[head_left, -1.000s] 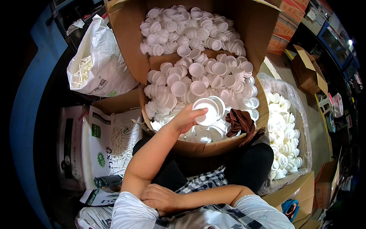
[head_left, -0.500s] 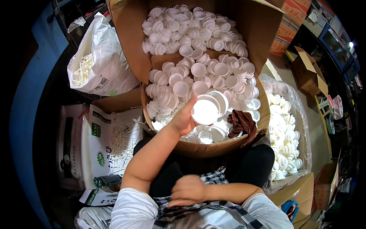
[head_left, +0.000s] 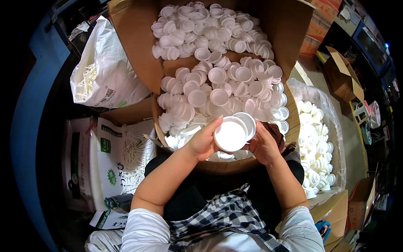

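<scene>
Above the near edge of a large cardboard box [head_left: 292, 145], my left hand [head_left: 204, 142] grips a shallow round white plastic lid [head_left: 230, 134] by its left side. A second white lid [head_left: 249, 124] overlaps it behind and to the right. My right hand [head_left: 264, 145] has its thumb and fingers closed at the right edge of this pair; its fingertips are partly hidden underneath. A heap of similar white lids [head_left: 218, 75] fills the box beyond my hands. The brown cloth [head_left: 275, 131] on the lids is mostly covered by my right hand.
On the left stand a white woven sack [head_left: 115, 80] of thin white sticks and a box [head_left: 79, 164] with more sticks [head_left: 135, 157]. A plastic-lined box [head_left: 339, 164] of white ribbed parts [head_left: 315, 147] is at my right. Farther right sits an open carton [head_left: 336, 80].
My right hand has risen from my lap to the right edge of the two lids. My left hand, still holding them, has shifted slightly right and down.
</scene>
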The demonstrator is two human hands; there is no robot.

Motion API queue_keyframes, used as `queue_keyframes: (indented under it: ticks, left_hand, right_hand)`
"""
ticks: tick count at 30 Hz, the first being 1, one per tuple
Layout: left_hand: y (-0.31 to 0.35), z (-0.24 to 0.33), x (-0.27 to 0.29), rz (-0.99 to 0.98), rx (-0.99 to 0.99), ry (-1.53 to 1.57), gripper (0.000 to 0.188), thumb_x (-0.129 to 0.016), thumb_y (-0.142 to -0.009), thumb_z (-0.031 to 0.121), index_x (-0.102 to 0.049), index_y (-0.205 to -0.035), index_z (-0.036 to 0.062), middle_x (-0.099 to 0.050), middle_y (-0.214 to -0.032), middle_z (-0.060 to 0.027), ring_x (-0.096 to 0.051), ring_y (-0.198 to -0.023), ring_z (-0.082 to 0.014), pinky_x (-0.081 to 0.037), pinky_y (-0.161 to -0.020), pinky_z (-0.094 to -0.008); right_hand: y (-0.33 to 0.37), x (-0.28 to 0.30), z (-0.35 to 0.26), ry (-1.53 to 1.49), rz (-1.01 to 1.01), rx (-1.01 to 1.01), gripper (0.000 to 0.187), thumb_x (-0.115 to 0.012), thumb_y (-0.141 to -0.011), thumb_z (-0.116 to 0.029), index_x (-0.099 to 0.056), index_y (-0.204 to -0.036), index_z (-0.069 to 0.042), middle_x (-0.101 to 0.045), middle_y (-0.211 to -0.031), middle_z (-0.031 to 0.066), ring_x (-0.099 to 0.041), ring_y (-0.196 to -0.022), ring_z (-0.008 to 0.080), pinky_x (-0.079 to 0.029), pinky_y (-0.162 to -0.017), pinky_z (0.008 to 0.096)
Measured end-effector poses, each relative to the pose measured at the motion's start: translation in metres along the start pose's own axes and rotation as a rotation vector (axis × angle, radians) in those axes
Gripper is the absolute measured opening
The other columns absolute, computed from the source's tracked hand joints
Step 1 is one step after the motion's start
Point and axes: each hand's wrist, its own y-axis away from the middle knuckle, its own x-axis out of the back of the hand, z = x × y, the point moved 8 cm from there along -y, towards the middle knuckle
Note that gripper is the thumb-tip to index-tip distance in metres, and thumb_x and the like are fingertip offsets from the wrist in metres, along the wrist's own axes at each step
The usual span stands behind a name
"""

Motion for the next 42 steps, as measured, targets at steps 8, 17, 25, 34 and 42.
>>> queue_keyframes:
  ticks: [8, 17, 25, 34, 42]
  left_hand:
    - [-0.004, 0.015, 0.002, -0.122, -0.069, 0.278, 0.06, -0.025, -0.093, 0.047, -0.033, -0.131, 0.0012, -0.043, -0.128, -0.0202, -0.05, -0.109, -0.0418, -0.055, -0.069, -0.0459]
    - [-0.002, 0.02, -0.001, -0.134, -0.105, 0.255, 0.059, -0.028, -0.093, 0.048, -0.035, -0.13, 0.0025, -0.048, -0.124, -0.0155, -0.052, -0.109, -0.0341, -0.052, -0.075, -0.0456]
    - [0.0, 0.025, 0.0, -0.086, -0.192, 0.227, 0.056, -0.03, -0.094, 0.045, -0.035, -0.131, 0.0023, -0.045, -0.128, -0.0136, -0.046, -0.117, -0.0283, -0.042, -0.092, -0.0477]
    - [0.002, 0.023, -0.002, -0.222, -0.135, 0.35, 0.046, -0.032, -0.094, 0.03, -0.037, -0.129, 0.0008, -0.047, -0.126, -0.016, -0.048, -0.114, -0.0316, -0.04, -0.093, -0.0494]
    - [-0.007, -0.006, 0.011, 0.009, 0.063, 0.038, 0.065, -0.022, -0.091, 0.057, -0.042, -0.128, 0.008, -0.061, -0.101, -0.0068, -0.062, -0.077, -0.0148, -0.048, -0.047, -0.0262]
  right_hand:
    - [0.008, 0.032, -0.004, -0.508, -0.02, -0.02, 0.047, -0.036, -0.091, -0.036, -0.039, -0.128, -0.006, -0.052, -0.119, 0.0165, -0.056, -0.101, 0.0344, -0.053, -0.072, 0.0448]
    - [0.015, 0.037, -0.016, -0.34, 0.067, 0.125, 0.047, -0.043, -0.089, -0.031, -0.035, -0.13, -0.01, -0.044, -0.127, 0.0115, -0.048, -0.113, 0.0279, -0.049, -0.082, 0.048]
    - [0.02, 0.029, -0.027, -0.218, 0.114, 0.194, 0.044, -0.051, -0.085, -0.026, -0.036, -0.123, -0.01, -0.046, -0.123, 0.0082, -0.051, -0.11, 0.0239, -0.049, -0.085, 0.0448]
    - [0.025, 0.039, -0.027, -0.131, 0.103, 0.248, 0.051, -0.06, -0.081, -0.029, -0.037, -0.121, -0.009, -0.051, -0.115, 0.0079, -0.054, -0.102, 0.0187, -0.048, -0.081, 0.031]
    - [0.049, -0.007, -0.063, 0.668, 0.014, 0.784, 0.063, -0.073, -0.065, -0.003, -0.043, -0.121, -0.003, -0.045, -0.125, 0.0197, -0.044, -0.118, 0.0285, -0.034, -0.098, 0.0372]
